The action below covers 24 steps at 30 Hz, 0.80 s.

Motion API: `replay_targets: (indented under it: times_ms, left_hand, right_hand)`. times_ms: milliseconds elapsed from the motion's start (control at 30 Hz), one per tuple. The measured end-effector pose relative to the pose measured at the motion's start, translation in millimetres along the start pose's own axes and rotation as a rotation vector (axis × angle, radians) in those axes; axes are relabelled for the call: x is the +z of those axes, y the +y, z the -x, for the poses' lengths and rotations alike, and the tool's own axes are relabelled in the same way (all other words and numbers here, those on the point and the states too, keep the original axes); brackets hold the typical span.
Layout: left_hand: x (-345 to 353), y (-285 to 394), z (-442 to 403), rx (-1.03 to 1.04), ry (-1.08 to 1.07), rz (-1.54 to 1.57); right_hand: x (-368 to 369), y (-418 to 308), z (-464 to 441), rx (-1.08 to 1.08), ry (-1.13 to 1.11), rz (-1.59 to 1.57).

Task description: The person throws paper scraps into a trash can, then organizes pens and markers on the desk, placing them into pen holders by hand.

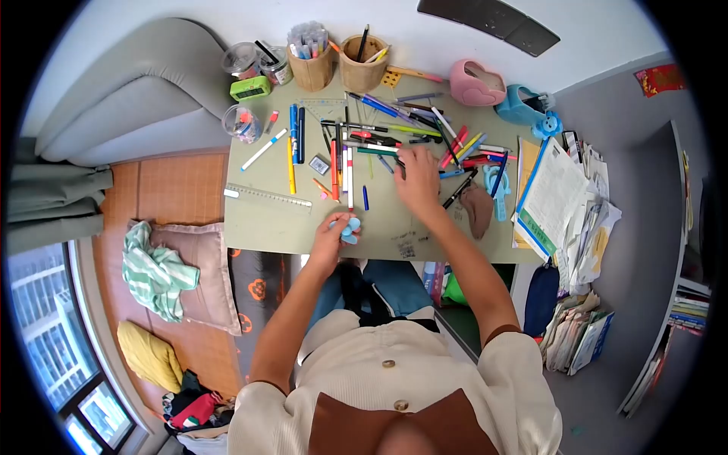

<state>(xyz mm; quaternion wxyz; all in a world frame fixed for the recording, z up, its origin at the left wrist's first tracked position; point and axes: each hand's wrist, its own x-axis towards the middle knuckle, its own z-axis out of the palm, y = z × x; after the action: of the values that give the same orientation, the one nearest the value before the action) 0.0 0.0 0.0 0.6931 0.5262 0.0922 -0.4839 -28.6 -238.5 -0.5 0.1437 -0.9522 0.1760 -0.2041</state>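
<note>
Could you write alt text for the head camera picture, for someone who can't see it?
A person's right hand reaches among scattered pens and markers on a desk, while the left hand holds a small light-blue object. Two wooden pen cups stand along the back.

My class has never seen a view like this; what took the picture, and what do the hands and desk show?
No machine works here: a person uses two bare hands. The single picture comes from a camera worn on that person's head, looking forward and down. On the desk are scattered pens, a ruler and, near the wall, two brown cups of pens. The left hand holds a small light-blue object; the right hand is among the pens, its grip unclear.
</note>
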Motion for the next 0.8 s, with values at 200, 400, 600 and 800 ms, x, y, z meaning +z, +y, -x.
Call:
replay_targets:
  times_ms: [200,400,600,800]
  left_hand:
    - [15,7,6,-0.003,0.028,0.132]
    - [25,7,7,0.03,0.061,0.291]
    - [40,-5,-6,0.031,0.025,0.491]
    - [33,-10,-3,0.026,0.008,0.652]
  right_hand:
    - [22,-40,-10,0.039,-0.201,0.051]
    - [4,-26,2,0.262,-0.317,-0.064]
    - [-52,-47,14,0.396,-0.549,-0.499]
    - [-63,-61,30,0.277,-0.566,-0.612]
